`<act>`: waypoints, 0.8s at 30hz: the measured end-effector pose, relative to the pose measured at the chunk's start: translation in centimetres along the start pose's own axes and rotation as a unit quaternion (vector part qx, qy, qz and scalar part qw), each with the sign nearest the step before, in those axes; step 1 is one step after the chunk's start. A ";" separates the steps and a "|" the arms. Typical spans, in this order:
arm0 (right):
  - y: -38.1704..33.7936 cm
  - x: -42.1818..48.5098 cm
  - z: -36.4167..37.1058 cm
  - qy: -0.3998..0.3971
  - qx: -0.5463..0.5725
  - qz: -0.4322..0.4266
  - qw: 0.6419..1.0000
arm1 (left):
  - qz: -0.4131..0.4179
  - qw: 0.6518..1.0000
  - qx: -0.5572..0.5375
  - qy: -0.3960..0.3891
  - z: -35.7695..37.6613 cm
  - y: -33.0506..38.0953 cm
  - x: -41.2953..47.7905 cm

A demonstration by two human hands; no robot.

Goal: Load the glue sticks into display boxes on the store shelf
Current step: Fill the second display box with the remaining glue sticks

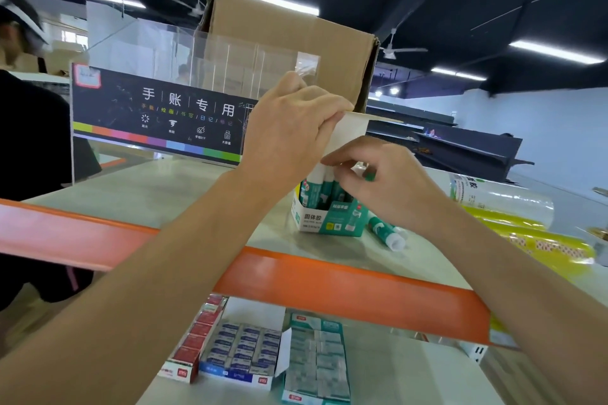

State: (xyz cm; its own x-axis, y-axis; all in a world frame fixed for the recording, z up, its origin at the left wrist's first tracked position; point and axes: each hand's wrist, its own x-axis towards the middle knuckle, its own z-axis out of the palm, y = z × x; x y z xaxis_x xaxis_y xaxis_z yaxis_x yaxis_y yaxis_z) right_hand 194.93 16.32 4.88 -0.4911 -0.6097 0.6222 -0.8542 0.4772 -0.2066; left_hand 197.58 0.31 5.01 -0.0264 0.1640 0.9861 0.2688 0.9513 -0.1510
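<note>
A white and teal display box stands on the top shelf, with several upright teal glue sticks inside. My left hand grips the box's raised white lid flap from above. My right hand hovers over the box's right side, fingers pinched on a glue stick whose green end peeks out. One loose glue stick lies on the shelf just right of the box.
A big cardboard carton and a clear acrylic stand with a dark sign rise behind the box. Plastic-wrapped packs lie at right. The orange shelf edge runs across; eraser boxes fill the lower shelf. Another person stands left.
</note>
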 end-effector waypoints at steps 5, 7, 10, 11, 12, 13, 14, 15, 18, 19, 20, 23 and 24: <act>0.9 -0.6 -0.2 0.102 -0.033 -0.013 0.994 | 0.005 1.000 0.010 -0.010 -0.1 0.2 -0.1; 1.1 -0.7 -0.7 0.119 -0.051 -0.007 0.991 | 0.000 1.000 0.010 -0.014 -0.2 0.2 -0.1; 1.6 -1.1 -1.6 0.122 -0.048 0.044 0.990 | -0.006 1.000 0.012 -0.020 -0.4 0.3 -0.1; 1.9 -1.2 -1.7 0.108 -0.057 0.070 0.990 | -0.005 1.000 0.012 -0.021 -0.4 0.4 -0.1; 2.2 -1.3 -1.7 0.087 -0.069 0.096 0.989 | -0.003 1.000 0.012 -0.022 -0.4 0.4 -0.1; 2.5 -1.4 -1.7 0.065 -0.078 0.118 0.988 | 0.000 1.000 0.012 -0.024 -0.4 0.5 -0.1; 2.7 -1.4 -1.7 0.051 -0.081 0.134 0.986 | 0.002 1.000 0.012 -0.027 -0.4 0.6 -0.1; 2.8 -1.3 -1.7 0.046 -0.080 0.143 0.985 | 0.005 0.999 0.013 -0.029 -0.4 0.6 -0.1; 3.0 -1.1 -2.0 0.027 -0.090 0.153 0.984 | 0.011 1.000 0.014 -0.026 -0.4 0.5 -0.1; 3.1 -1.0 -2.0 -0.001 -0.099 0.160 0.982 | 0.013 1.000 0.015 -0.024 -0.4 0.4 -0.1; 3.2 -1.0 -1.9 -0.040 -0.110 0.168 0.979 | 0.014 1.000 0.014 -0.023 -0.4 0.4 -0.1; 3.8 -0.9 -1.4 -0.153 -0.127 0.184 0.963 | 0.013 0.999 0.014 -0.028 -0.4 0.5 -0.1; 3.9 -0.9 -1.2 -0.174 -0.133 0.189 0.957 | 0.013 0.999 0.014 -0.028 -0.4 0.5 -0.1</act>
State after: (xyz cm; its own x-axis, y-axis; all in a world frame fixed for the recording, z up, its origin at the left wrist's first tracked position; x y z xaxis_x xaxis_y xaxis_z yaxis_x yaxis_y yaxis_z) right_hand 192.26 19.49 4.48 -0.8228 -0.5138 0.2428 -0.5537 0.8209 -0.1395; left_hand 198.09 0.70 4.81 -0.0747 0.2020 0.9765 0.2434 0.9534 -0.1786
